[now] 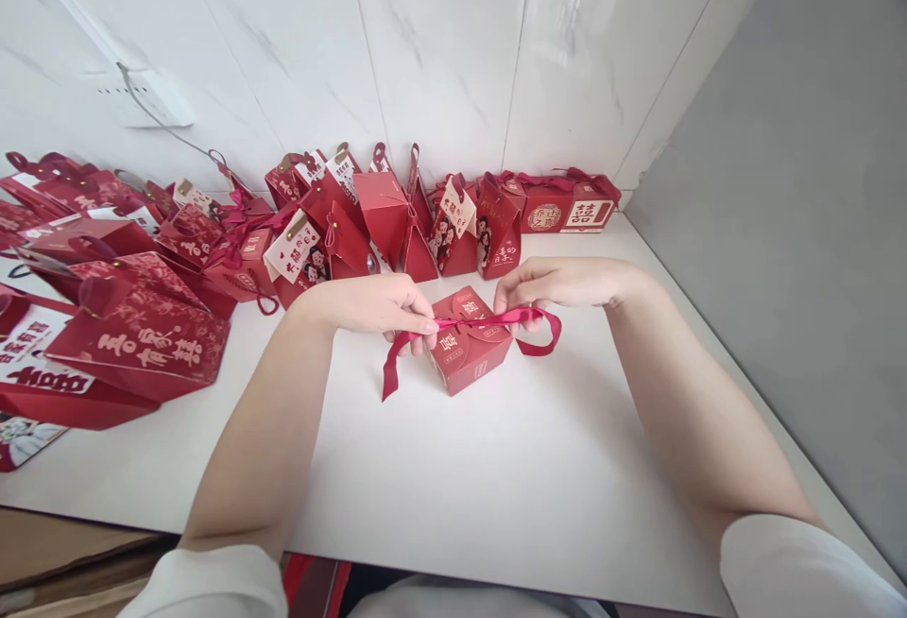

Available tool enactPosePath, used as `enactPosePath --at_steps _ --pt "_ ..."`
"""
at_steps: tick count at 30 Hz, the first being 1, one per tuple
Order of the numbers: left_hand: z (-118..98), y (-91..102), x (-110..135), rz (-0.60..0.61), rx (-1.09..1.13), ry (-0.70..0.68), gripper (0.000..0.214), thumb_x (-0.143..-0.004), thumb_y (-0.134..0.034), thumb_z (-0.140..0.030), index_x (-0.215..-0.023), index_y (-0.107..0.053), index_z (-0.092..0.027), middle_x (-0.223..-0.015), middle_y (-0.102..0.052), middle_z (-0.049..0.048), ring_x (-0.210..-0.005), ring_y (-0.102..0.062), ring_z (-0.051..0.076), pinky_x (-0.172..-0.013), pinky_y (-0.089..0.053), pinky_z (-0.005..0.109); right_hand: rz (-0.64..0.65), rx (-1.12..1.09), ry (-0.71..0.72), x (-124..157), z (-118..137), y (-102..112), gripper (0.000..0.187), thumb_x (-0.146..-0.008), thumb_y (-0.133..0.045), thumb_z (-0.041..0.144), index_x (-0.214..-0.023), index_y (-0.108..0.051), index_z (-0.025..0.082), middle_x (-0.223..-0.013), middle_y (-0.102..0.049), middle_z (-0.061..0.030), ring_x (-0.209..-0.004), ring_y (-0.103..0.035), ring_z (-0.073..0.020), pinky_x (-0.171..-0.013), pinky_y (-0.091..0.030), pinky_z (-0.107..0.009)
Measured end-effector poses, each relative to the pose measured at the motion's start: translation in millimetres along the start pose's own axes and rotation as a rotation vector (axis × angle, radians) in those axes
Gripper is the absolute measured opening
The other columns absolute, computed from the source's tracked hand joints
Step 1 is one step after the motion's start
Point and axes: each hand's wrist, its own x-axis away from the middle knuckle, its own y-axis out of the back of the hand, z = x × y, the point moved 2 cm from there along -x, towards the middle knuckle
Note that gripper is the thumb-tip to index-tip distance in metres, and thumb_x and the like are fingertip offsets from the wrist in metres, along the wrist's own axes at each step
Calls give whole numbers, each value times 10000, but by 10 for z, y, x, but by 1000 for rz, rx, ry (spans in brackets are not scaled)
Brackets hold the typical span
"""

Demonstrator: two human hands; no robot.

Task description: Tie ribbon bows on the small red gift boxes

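Red box (471, 346), one, on the surface (460, 486) between left hand (386, 304) and right hand (559, 282); ribbon (488, 320) across its top, pinched by the left, seemingly also the right (fingertips partly hidden), presumably spread sideways for tautness.

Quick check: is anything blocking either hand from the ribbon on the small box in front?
Nothing visible. The left hand and right hand both hold the ribbon over the box; the other red boxes stand behind and leftward.
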Motion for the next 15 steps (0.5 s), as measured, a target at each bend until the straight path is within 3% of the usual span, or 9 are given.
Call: enactPosePath --at_steps 4,7,11,15 --pt "-39 -18 -10 -10 -30 -40 326 -845 -559 -465 -818 -726 -186 -811 -712 48 -741 -630 148 -589 -406 219 -3 -44 -66 -63 43 -83 398 -879 -515 531 -825 -651 160 -733 -694 -71 -591 -595 -148 -654 -500 -307" --pt "-58 -36 -38 -39 -55 -59 380 -839 -562 -519 -781 -709 -174 -743 -684 46 -626 -580 125 -527 -360 230 1 -25 -92 -106 69 -139 543 -823 -512 685 -768 -618 156 -639 -665 -63 -513 -564 -140 -567 -478 -294" --pt "-51 -74 -107 -111 53 8 451 -826 -538 -603 -711 -615 -174 -668 -632 28 -530 -537 113 -502 -364 240 34 1 -65 -131 79 -174 501 -780 -596 667 -735 -588 168 -624 -628 -23 -514 -559 -125 -530 -459 -267" --pt "-50 -101 -176 -118 91 -15 403 -809 -582 -564 -698 -578 -176 -648 -617 17 -544 -543 116 -493 -352 235 40 66 -4 -151 47 -165 384 -824 -606 559 -788 -601 177 -564 -595 19 -479 -514 -99 -478 -397 -232"
